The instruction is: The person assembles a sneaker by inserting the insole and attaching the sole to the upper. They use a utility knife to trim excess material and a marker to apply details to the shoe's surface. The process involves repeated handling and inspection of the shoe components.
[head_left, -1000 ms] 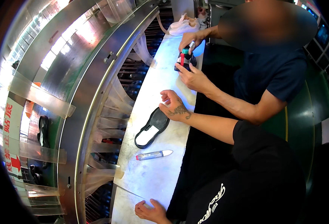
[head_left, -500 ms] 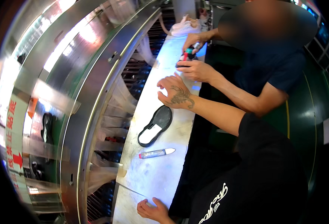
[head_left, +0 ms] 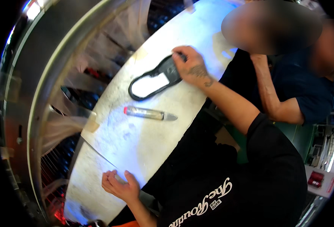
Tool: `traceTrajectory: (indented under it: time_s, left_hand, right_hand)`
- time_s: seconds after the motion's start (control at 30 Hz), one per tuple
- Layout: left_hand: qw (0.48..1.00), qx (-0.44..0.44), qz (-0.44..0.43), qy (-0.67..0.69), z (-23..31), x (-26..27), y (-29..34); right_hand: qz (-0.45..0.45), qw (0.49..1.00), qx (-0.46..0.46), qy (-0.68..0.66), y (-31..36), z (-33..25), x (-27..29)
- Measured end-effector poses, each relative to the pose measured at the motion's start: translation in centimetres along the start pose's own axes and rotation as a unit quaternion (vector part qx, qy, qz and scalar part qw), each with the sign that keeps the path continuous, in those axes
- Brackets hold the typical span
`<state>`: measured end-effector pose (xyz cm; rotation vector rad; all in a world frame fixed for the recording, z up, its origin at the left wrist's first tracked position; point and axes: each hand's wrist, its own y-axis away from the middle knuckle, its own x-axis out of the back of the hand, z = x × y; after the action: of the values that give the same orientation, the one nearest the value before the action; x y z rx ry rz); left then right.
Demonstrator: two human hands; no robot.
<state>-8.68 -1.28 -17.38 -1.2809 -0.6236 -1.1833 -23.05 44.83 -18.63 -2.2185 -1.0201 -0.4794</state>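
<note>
My right hand (head_left: 191, 67), with a tattoo on its back, grips the far right end of a black shoe sole (head_left: 169, 72), its thumb on top. The sole lies on the white tabletop (head_left: 151, 140), with a white patch (head_left: 148, 87) inside its near-left part. Its end under my fingers is partly hidden. Closer to me lies a clear, pen-like tube (head_left: 146, 113) with a red end and a pale tapered tip; neither hand touches it. My left hand (head_left: 119, 185) rests at the near end of the table, fingers loosely bent and thumb apart, holding nothing.
Along the table's far-left side runs a metal machine frame (head_left: 42, 87) with clear plastic strips (head_left: 70, 125) hanging from it. A co-worker's forearm (head_left: 265, 79) and dark sleeve (head_left: 310, 102) are at the right. A seam (head_left: 98, 153) crosses the near tabletop.
My right hand has come onto the sole from just beyond it and taken hold of its end. The whole view has shifted and turned; the co-worker's hands no longer show.
</note>
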Motion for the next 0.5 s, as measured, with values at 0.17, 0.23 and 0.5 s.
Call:
traceTrajectory:
  time_s: [0.17, 0.23, 0.5]
  left_hand:
    - [0.998, 0.014, -0.034, 0.047, 0.3, 0.3, -0.5]
    - [0.994, 0.028, -0.067, 0.082, 0.3, 1.1, -0.5]
    - [0.899, 0.139, 0.033, 0.414, 5.3, 0.9, -4.3]
  right_hand:
    - [0.040, 0.965, -0.150, -0.211, 0.1, -1.6, 2.3]
    - [-0.036, 0.953, -0.139, -0.265, 1.1, -4.4, 2.0]
    - [-0.457, 0.803, -0.028, -0.381, 2.0, -15.6, -0.9]
